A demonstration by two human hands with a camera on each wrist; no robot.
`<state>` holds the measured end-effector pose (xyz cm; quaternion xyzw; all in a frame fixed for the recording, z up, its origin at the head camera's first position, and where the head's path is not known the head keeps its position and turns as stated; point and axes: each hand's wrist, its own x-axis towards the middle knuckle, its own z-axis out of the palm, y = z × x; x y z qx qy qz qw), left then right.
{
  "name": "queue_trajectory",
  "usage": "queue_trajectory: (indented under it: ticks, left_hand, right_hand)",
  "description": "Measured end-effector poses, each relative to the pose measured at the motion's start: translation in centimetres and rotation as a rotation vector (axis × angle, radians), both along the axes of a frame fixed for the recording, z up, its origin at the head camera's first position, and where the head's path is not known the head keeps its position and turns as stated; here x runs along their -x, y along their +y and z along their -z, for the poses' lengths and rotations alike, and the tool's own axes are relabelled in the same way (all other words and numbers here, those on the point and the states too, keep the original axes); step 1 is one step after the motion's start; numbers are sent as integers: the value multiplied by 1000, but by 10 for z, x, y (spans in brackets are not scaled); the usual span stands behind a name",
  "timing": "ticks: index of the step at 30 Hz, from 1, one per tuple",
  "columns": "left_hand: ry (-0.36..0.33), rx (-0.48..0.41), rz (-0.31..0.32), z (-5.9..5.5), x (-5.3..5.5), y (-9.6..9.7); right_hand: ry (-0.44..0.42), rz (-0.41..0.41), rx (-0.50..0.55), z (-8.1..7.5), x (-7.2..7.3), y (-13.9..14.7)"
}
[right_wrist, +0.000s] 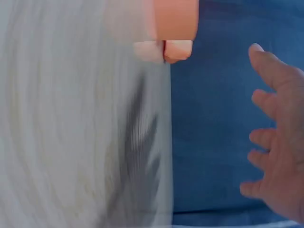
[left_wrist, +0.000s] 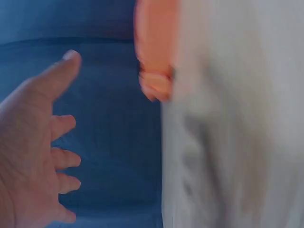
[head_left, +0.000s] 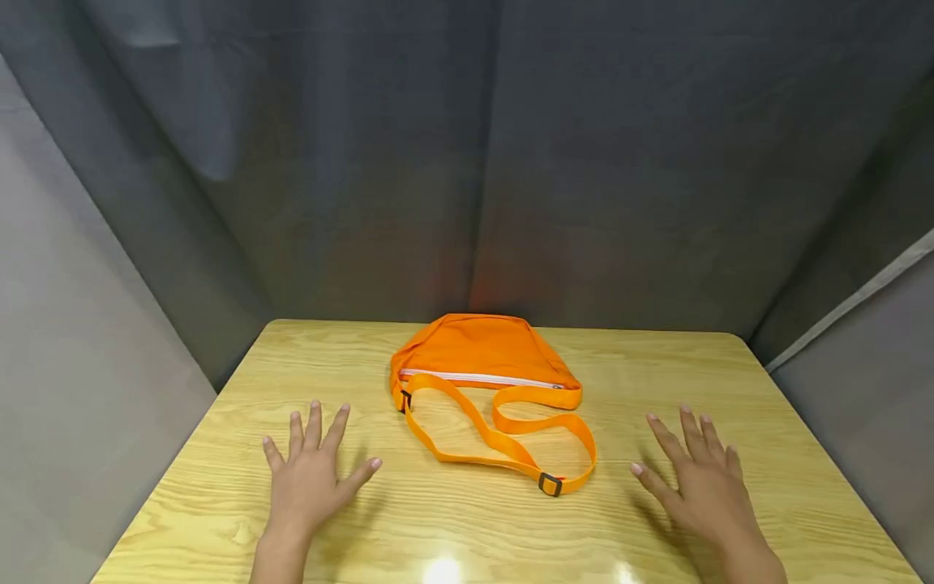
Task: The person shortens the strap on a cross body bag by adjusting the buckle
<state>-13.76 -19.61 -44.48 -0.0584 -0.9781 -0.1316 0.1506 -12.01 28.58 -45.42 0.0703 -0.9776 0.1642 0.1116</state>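
An orange waist bag [head_left: 481, 347] lies toward the back of the wooden table, its pale zipper [head_left: 481, 378] facing front. Its strap [head_left: 467, 460] loops forward over the tabletop, with a black slider buckle [head_left: 550, 484] at the near end. To the left of the strap, my left hand [head_left: 306, 483] hovers with fingers spread, holding nothing. My right hand [head_left: 704, 487] is likewise spread and bare on the other side, over its own shadow. Both wrist views show the hands apart from the bag, which appears there as a blurred orange shape [left_wrist: 159, 42].
The wooden table [head_left: 182, 503] has rounded back corners. A dark grey curtain [head_left: 365, 162] hangs right behind it. Light grey panels stand along the left side [head_left: 87, 365] and right side [head_left: 868, 389].
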Motion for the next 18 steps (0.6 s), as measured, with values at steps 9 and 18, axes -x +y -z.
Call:
queue_trajectory:
  ticks: [9,18]
  left_hand:
    - [49,-207,69,-3,-4,23]
    - [95,-379,188,5,-6,48]
  right_hand:
    - [57,-74,220,6,-10,-14]
    - [77,-102,396,8,-10,-34]
